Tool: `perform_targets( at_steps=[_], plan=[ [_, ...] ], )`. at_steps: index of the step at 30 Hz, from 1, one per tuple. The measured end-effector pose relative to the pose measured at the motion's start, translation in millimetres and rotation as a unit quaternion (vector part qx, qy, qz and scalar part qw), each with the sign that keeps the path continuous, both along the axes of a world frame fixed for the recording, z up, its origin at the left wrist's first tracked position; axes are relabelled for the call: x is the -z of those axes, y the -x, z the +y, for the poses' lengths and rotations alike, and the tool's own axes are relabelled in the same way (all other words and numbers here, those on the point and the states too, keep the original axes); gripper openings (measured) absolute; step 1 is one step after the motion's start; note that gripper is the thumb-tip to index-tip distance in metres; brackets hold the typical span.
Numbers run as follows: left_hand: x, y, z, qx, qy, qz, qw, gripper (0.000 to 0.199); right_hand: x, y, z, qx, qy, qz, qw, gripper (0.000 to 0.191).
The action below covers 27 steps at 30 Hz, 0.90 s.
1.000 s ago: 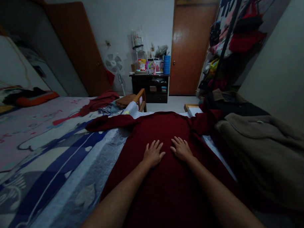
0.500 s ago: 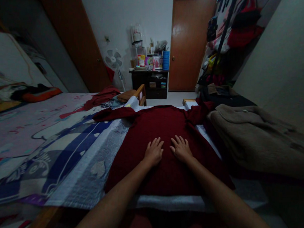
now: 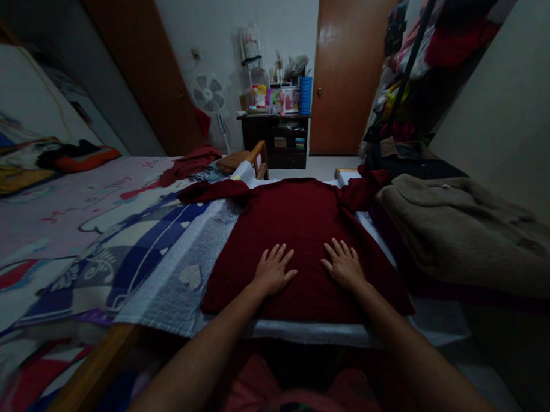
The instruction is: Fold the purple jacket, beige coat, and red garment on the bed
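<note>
A dark red long-sleeved garment [image 3: 298, 220] lies spread on a pale quilted cover [image 3: 179, 293], its hem near me and its neck at the far end. One sleeve stretches out to the left; the other is bunched at the upper right. My left hand [image 3: 272, 270] rests flat on the left half of the cloth with its fingers spread. On the right half, my right hand [image 3: 344, 265] lies palm down, fingers apart. Neither hand holds anything.
Folded brown-grey clothing [image 3: 460, 229] is piled to the right. On the left is a bed with a patterned blanket [image 3: 136, 247]. A wooden rail [image 3: 91, 374] runs at the lower left. Farther back stand a fan [image 3: 209, 94] and a dark cabinet [image 3: 275, 140].
My hands have moved farther apart on the garment, the left outward to the left and the right outward to the right. The view has tilted down a little.
</note>
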<state>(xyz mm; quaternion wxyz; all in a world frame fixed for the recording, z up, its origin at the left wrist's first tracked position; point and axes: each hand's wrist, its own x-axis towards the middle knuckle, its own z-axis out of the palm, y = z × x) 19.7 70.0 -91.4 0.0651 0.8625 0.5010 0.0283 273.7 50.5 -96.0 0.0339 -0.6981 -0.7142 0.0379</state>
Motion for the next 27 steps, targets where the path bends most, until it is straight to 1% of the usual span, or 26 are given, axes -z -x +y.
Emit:
perform_targets(
  at_steps=[3,5,6,8,10,12,13,15,18,20,24,25,26,27],
  plan=[
    [1.2,13,-8,-0.007,-0.013,-0.001,1.0,0.064,4.9,-1,-12,-0.016,-0.018,-0.002,1.0,0.059],
    [0.3,17,-15,-0.004,-0.031,-0.016,0.999,0.059,6.7,0,-21,-0.031,-0.049,0.006,0.998,0.056],
    [-1.1,17,-19,0.009,-0.042,-0.031,0.999,0.053,6.5,1,-26,-0.046,-0.07,0.017,0.996,0.052],
    [-5.7,14,-27,0.048,-0.057,-0.076,0.994,0.039,3.9,6,-35,-0.098,-0.11,0.059,0.987,0.043],
    [-10.8,8,-33,0.096,-0.043,-0.125,0.987,0.029,-1.0,14,-43,-0.163,-0.13,0.116,0.971,0.033],
    [-14.3,0,-37,0.134,0.001,-0.164,0.977,0.025,-6.4,22,-48,-0.212,-0.12,0.158,0.957,0.025],
    [-14.9,-3,-37,0.147,0.024,-0.177,0.973,0.024,-8.7,26,-50,-0.226,-0.109,0.168,0.953,0.022],
    [-14.5,-7,-37,0.16,0.056,-0.197,0.966,0.022,-12.2,31,-52,-0.237,-0.089,0.174,0.952,0.019],
    [-12.6,-7,-37,0.151,0.084,-0.203,0.964,0.02,-14.6,32,-56,-0.234,-0.068,0.191,0.951,0.019],
    [-13.1,-5,-38,0.147,0.107,-0.189,0.965,0.02,-15.6,31,-61,-0.243,-0.045,0.212,0.945,0.024],
    [-19.1,-4,-44,0.135,0.133,-0.162,0.968,0.023,-18.1,28,-73,-0.286,0.024,0.223,0.932,0.052],
    [-21.3,-4,-46,0.134,0.139,-0.159,0.968,0.023,-18.8,28,-76,-0.29,0.037,0.219,0.931,0.054],
    [-23.5,-3,-48,0.133,0.144,-0.157,0.968,0.022,-19.6,28,-78,-0.29,0.045,0.216,0.931,0.052],
    [-25.5,-3,-49,0.131,0.15,-0.155,0.968,0.02,-20.3,29,-79,-0.286,0.047,0.217,0.932,0.044]
  ],
)
